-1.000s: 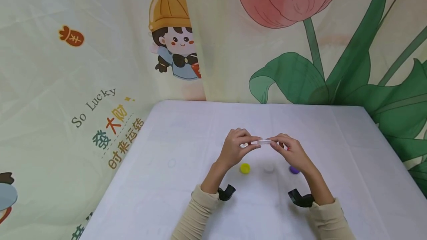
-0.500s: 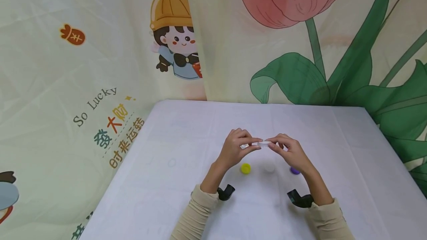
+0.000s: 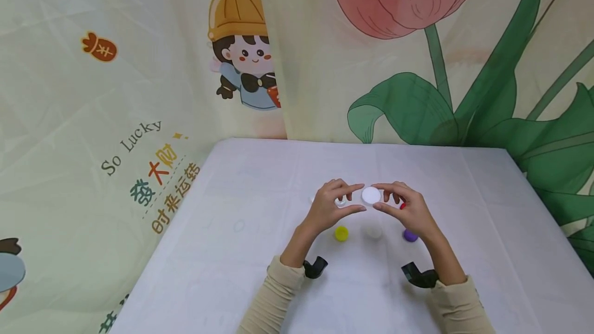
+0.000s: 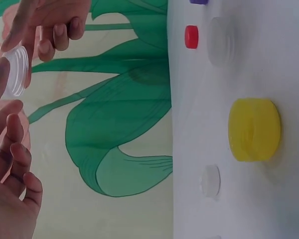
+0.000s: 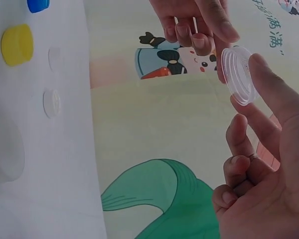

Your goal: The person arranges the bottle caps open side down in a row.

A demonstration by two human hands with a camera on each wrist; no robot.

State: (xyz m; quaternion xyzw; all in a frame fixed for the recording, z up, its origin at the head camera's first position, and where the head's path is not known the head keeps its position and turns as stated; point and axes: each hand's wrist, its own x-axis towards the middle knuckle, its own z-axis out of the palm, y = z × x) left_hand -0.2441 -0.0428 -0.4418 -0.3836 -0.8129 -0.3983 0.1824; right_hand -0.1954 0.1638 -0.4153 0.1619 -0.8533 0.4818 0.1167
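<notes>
Firstly, head view: a clear round cap (image 3: 370, 196) is held up above the tabletop (image 3: 255, 272) between the left hand (image 3: 327, 204) and the right hand (image 3: 410, 209), the fingers and thumb of each pinching its edge from opposite sides. Lower in frame lie a yellow cap (image 3: 341, 234) and a purple cap (image 3: 410, 235), well apart. Main risk, as judged: only fingertips bear on a thin rim, so an uneven pull or twist could make the round cap slip, drop and roll among the others. Left wrist view: a red cap (image 4: 191, 37) shows whole; from the head it is partly covered by the right hand. How firmly the fingers press cannot be told. Right wrist view: ridges ring the round cap, where the head view gives only a flat white face; a blue cap (image 5: 38, 4), cut by the frame edge, appears here alone.
</notes>
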